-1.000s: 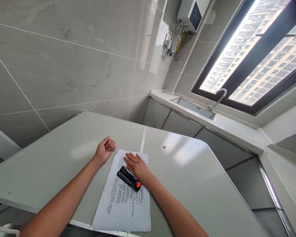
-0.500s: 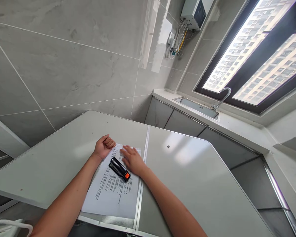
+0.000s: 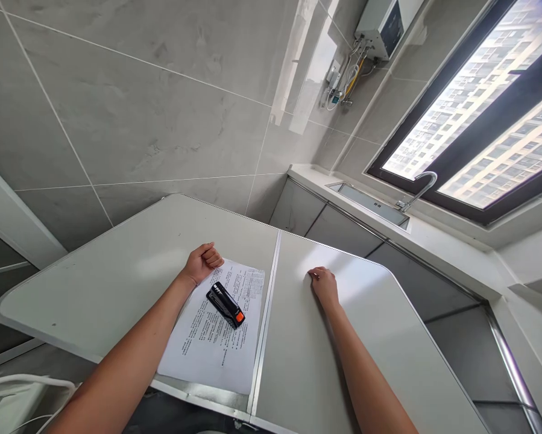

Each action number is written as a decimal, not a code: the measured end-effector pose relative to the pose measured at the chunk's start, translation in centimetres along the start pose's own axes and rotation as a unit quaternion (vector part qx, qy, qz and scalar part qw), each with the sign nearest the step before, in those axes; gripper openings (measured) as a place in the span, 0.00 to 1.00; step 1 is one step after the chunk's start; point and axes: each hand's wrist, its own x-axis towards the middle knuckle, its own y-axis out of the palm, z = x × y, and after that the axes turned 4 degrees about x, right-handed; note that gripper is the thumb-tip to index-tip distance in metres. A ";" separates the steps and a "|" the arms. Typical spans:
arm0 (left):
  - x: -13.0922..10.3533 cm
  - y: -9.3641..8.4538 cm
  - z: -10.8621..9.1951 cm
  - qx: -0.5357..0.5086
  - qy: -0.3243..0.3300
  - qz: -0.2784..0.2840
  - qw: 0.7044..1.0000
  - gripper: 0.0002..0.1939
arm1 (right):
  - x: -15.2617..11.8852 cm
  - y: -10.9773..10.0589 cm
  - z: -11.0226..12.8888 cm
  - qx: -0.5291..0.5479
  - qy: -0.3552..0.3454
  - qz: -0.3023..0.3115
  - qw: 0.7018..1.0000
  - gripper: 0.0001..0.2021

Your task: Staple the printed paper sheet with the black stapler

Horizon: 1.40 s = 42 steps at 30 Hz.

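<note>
Printed white paper lies on the table, its upper left corner beside my left hand. That hand is curled into a loose fist, with nothing seen in it. A black stapler with an orange-red end rests at a slant on the sheet. To the right of the metal seam, my right hand is on the bare table surface, its fingertips pinched together. What they hold, if anything, is too small to make out.
The pale folding table has a metal seam across it. Beyond stand a counter with a sink and a curved faucet, under a window. A white object is at the lower left.
My right hand has left the paper and moved right, to where a small dark item lay on the table. My left fist stays by the sheet's corner. The view has shifted slightly.
</note>
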 end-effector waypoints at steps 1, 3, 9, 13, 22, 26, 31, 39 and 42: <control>0.0 0.0 0.0 -0.004 0.003 -0.001 1.000 0.32 | 0.2 0.3 0.5 0.003 -0.001 0.000 1.000 0.16; -0.1 0.0 -0.1 -0.012 0.011 -0.001 1.000 0.32 | 0.6 1.2 1.9 0.012 -0.002 -0.002 1.000 0.15; -0.2 0.0 -0.3 -0.014 0.003 0.005 1.000 0.34 | 3.0 6.8 10.0 0.073 -0.037 0.007 0.997 0.15; -0.3 0.1 -0.3 0.001 0.003 0.004 1.000 0.35 | 5.8 11.3 16.1 0.106 -0.058 0.037 0.992 0.16; -0.2 0.3 -0.3 0.013 0.022 -0.006 1.000 0.34 | 7.8 13.9 19.7 0.082 -0.092 0.073 0.990 0.14; -0.1 0.3 -0.3 0.005 0.025 -0.002 1.000 0.33 | 6.6 11.7 16.4 0.060 -0.086 0.056 0.993 0.15; 0.0 0.5 -0.1 -0.010 0.017 0.019 1.000 0.33 | 3.6 5.7 7.3 -0.022 0.023 0.022 0.999 0.13; 0.1 0.5 0.1 0.000 0.025 -0.005 1.000 0.32 | -3.5 -4.3 -5.4 -0.147 0.201 -0.004 0.969 0.14; 0.2 0.3 0.1 0.007 0.032 -0.011 0.999 0.31 | -4.9 -5.3 -7.7 -0.197 0.250 -0.014 0.948 0.15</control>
